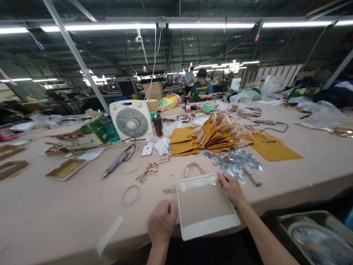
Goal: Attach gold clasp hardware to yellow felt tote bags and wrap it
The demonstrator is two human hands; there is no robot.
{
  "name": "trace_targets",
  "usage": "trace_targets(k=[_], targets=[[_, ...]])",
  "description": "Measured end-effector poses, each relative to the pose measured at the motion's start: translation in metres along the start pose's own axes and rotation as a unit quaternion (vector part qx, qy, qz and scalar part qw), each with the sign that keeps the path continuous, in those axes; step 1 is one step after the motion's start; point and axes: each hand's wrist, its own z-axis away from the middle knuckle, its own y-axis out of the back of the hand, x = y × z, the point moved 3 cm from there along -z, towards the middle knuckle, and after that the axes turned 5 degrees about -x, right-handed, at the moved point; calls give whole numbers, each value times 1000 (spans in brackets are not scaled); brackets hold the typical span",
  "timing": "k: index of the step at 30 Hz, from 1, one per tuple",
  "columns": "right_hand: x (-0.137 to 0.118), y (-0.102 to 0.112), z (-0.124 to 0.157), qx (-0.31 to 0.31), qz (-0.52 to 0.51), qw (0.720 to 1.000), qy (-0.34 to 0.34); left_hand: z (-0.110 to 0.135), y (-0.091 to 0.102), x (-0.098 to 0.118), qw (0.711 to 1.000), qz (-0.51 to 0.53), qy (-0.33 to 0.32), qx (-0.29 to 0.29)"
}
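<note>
A flat bag panel (206, 206), beige inside with pale edges, lies at the table's front edge, its lower part reaching past it. A plastic-wrapped handle (194, 168) loops out beyond its far edge, and a strap with a metal end (169, 191) sticks out on its left. My right hand (230, 187) pinches the panel's upper right corner. Closed beside its left edge is my left hand (162, 221); what its fingers hold, if anything, is hidden. Right of the panel are a heap of grey metal pieces (234, 162) and a pale roll (252, 175).
Behind lie stacked mustard bag pieces (184, 141) with wrapped handles. Gold hardware (150, 170), an electric screwdriver (116, 165), a phone (147, 149), a tape ring (131, 194) and a box fan (132, 121) are leftward. A bin (311, 217) stands below right. A co-worker (202, 88) sits opposite.
</note>
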Motion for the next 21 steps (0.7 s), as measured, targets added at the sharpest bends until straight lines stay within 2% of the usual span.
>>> trace_targets(k=[4,7,11,13,15,19,21], targets=[[3,0,-2,9,15,1000,-14,-2,-1,-1,1000,9,1,-29],[2,1,-3,25,-20,999,-24,-3,-4,-2,998,17,10,-55],[-12,-3,6,110,-61,992,-15,-5,-5,-4,996,35,19,-81],[-26,-16,14,119,-47,992,4,-6,-3,-5,993,53,26,-98],[-44,-37,22,71,-21,996,40,-7,-1,-7,988,89,43,-117],[-75,-86,34,-96,49,985,132,-14,4,-11,967,218,77,-111],[-81,-101,38,-125,79,976,160,-21,3,-11,952,284,64,-96]])
